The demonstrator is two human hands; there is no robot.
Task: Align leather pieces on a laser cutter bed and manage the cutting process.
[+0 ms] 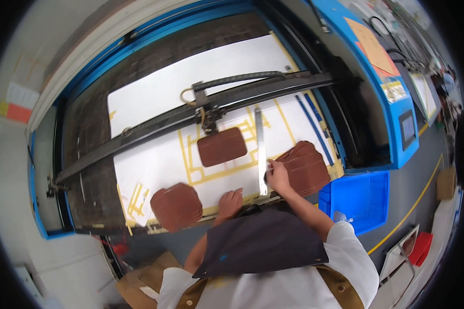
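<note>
Right hand (277, 174) grip pinching steel ruler (261, 152) | left hand (230, 202) flat, fingers spread | blue bin (363, 198) right

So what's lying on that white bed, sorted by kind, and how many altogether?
Brown leather pieces or stacks: 3, one at the left front, one in the middle, one at the right
Metal ruler: 1
Blue sticks: 2
Total: 6

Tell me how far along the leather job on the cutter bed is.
Done: one brown piece sits inside the yellow tape frame under the cutter head. In hand: right hand touches the right stack; left hand rests at the bed edge. Left: the left stack.
</note>
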